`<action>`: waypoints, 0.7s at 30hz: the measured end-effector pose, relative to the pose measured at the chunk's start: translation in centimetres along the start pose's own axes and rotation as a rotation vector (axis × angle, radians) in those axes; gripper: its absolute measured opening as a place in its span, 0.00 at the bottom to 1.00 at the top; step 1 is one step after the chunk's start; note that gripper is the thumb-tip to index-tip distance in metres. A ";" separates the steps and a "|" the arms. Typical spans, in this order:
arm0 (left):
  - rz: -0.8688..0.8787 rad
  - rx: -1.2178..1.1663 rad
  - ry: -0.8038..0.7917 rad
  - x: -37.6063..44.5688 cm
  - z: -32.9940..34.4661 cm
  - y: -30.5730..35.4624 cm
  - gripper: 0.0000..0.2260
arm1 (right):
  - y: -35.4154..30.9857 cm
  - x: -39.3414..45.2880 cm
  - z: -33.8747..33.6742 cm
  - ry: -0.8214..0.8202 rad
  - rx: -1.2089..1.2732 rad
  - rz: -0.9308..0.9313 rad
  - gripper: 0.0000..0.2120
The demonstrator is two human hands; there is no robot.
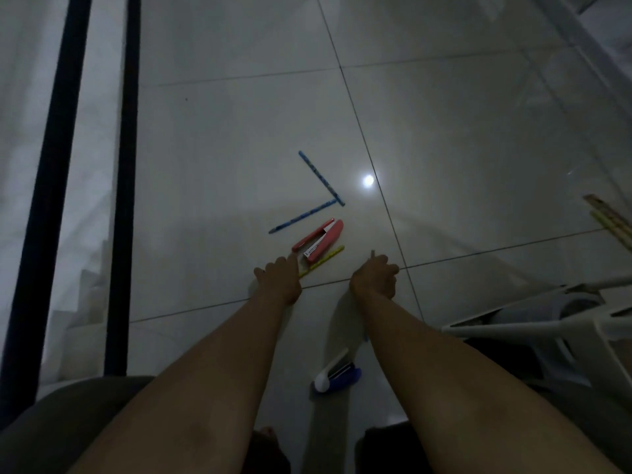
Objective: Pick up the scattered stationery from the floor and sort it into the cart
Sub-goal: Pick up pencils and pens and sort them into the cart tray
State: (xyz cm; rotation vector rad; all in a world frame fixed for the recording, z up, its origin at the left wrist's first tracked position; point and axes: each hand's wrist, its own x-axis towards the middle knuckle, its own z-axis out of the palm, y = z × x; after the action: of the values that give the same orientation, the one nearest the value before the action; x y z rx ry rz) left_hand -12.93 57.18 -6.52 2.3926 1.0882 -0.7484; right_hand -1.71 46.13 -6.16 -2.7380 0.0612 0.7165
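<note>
Head view, dim light. The left hand (278, 275) reaches forward at mid-frame, its extended fingers touching the near end of a pink stapler (319, 243) lying on the tiled floor (212, 159); it holds nothing. The right hand (374, 277) is curled around a thin stick-like object that projects above the knuckles and is too small to identify. For a sound pickup, the left fingers should probably close across the stapler's body near its hinge end, clear of the yellow pencil (323, 261) lying alongside and touching it, so that only one item lifts. The stapler lies partly open, a pale staple channel visible between its pink halves. Two blue pencils (321, 176) form a V just beyond it. A blue-and-white item (337, 374) lies at lower centre. The white cart (547, 323) stands at the right edge.
</note>
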 end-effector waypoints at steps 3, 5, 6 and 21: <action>0.026 -0.077 -0.021 0.0 -0.1 0.0 0.14 | -0.9 0.0 -0.5 -0.027 0.164 -0.021 0.16; 0.096 -0.198 -0.007 0.0 -0.3 0.2 0.08 | -1.4 -0.1 -0.6 -0.022 0.360 0.043 0.15; 0.133 -0.272 -0.002 -0.1 -0.5 0.3 0.06 | -1.6 -0.1 -0.7 -0.013 0.479 0.096 0.16; 0.273 -0.667 0.445 0.5 -3.5 2.5 0.07 | -6.5 0.4 0.9 -0.044 0.674 -0.084 0.17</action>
State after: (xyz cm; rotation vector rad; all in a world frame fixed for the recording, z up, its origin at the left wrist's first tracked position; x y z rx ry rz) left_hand -9.69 57.88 -3.74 2.0749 0.9362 0.2357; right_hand -1.00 52.64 -5.27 -2.0686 0.1471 0.5941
